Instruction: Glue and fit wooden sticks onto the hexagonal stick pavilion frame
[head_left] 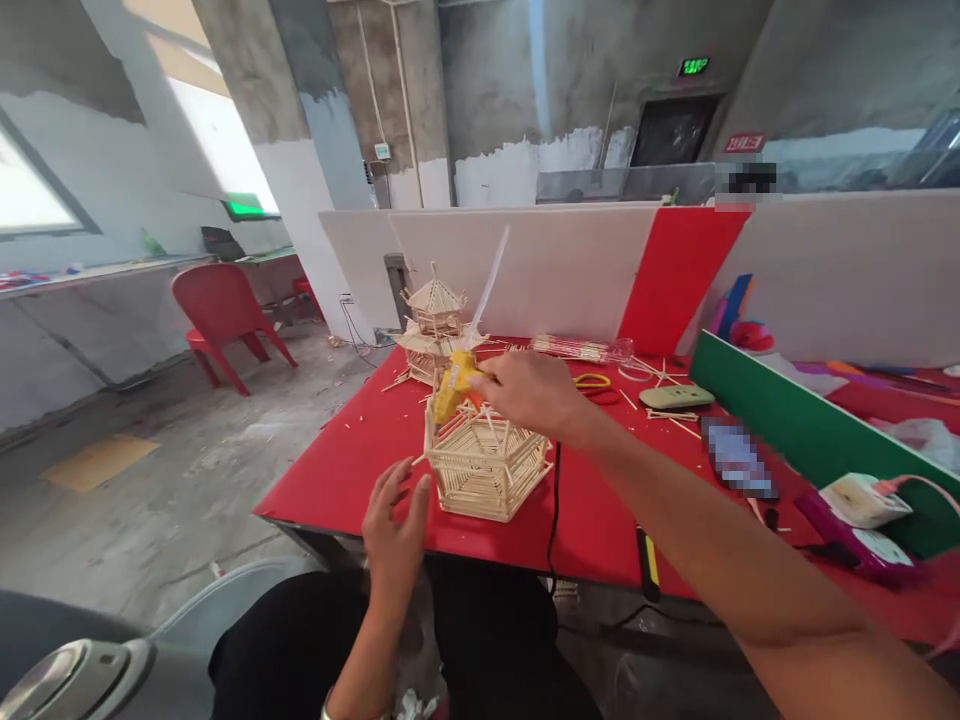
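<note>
My right hand (529, 392) is closed around a yellow glue gun (454, 385) with a clear glue stick poking up from its back. The gun's tip points down at the top left of a hexagonal model built of thin wooden sticks (486, 468) on the red table (352, 470). My left hand (394, 520) rests at the table's near edge, just left of the model. Its fingers are spread and point up, and it holds nothing. The gun's black cord (556, 500) runs down off the table.
A finished stick pagoda (435, 325) stands behind the model. Farther right lie a packet of sticks (581, 348), yellow-handled scissors (596, 382), loose sticks and a green divider board (795, 430). White and red partition panels back the table. A red chair (221, 315) stands at left.
</note>
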